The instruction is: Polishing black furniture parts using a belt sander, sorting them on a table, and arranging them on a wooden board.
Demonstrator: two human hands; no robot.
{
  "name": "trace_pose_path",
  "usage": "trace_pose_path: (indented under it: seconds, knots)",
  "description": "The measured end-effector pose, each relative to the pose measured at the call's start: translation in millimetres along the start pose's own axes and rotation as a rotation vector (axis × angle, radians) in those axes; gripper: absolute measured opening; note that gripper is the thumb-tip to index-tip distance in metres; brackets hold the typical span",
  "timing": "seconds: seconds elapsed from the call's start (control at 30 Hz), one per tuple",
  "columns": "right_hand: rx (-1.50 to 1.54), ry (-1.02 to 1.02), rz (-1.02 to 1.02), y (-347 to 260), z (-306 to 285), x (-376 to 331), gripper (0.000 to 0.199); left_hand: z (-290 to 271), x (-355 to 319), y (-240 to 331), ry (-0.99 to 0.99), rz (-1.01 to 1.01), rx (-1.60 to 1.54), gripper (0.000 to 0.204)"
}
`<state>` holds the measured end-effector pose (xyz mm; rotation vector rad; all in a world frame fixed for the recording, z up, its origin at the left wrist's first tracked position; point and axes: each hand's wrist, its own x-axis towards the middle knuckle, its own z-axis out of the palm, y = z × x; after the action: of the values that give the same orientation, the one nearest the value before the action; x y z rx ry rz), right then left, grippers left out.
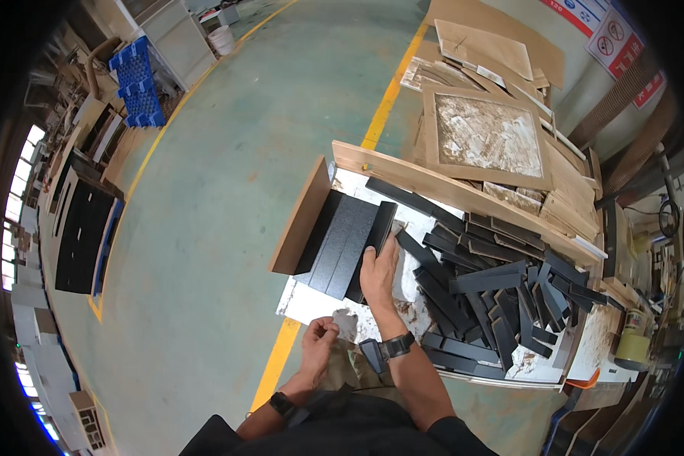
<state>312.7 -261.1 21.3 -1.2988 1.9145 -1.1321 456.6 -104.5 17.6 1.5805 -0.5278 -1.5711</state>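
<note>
My right hand is closed around a black strip at the right side of a row, with the thumb on its left face and the fingers toward its right. To its left, several dark grey strips lie side by side against an upright brown board. My left hand hovers by the near edge of the white tabletop, fingers curled in, with nothing visible in them. A heap of loose black strips lies to the right of my right hand.
A long wooden board stands along the table's far side. Beyond it, scrap panels are piled up. Stacked black boards sit at the left across the green floor, near a blue plastic pallet. A yellow-green container is at the right.
</note>
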Motion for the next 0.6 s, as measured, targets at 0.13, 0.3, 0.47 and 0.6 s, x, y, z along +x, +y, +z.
trace_pose_path:
  seconds: [0.13, 0.3, 0.47, 0.6]
  knots:
    - [0.138, -0.076, 0.114, 6.0, -2.7, -0.9, 0.065, 8.1, 14.6, 1.0, 0.065, -0.204, -0.19, 0.025]
    - [0.192, -0.131, 0.13, 10.3, -1.9, -6.1, 0.065, 14.2, 47.9, -0.9, -0.178, -0.323, -0.44, 0.032]
    - [0.246, -0.13, 0.096, 37.3, -11.6, 30.8, 0.063, 30.3, 62.2, 8.2, -0.254, -0.436, -0.258, 0.038]
    - [0.345, -0.087, -0.102, 57.5, -20.4, 90.3, 0.058, 39.0, 64.1, 27.8, -0.276, -0.545, -0.086, 0.042]
